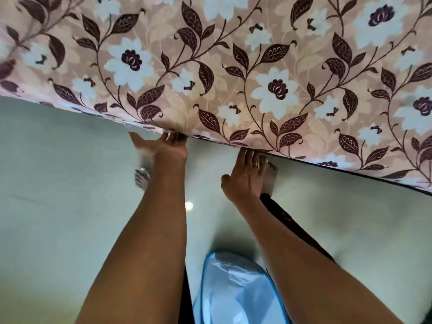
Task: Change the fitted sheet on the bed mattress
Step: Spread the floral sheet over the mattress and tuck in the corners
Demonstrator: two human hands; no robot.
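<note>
Head: left hand (pixel 168 146) grips sheet (pixel 233 54), right hand (pixel 245 176) touches.

Soft, even light, fairly bright. A small round glare spot shines on the glossy floor (pixel 70 183). Motion blur smears the floral sheet (pixel 233 66) at upper left; wide-angle distortion curves its edge.

One floral sheet (pixel 257 66), two hands (pixel 168 146) (pixel 245 176), seemingly two feet (pixel 141 177) (pixel 270 178) (one blurred)

- The fitted sheet (pixel 233 66) spreads across the far side, and the floor (pixel 70 206) lies nearer, below its edge.
- The left hand (pixel 168 145) and right hand (pixel 245 176) meet that edge, side by side.
- One foot (pixel 141 177) stands left of the left hand, and the other foot (pixel 270 177) stands just right of the right hand.
</note>
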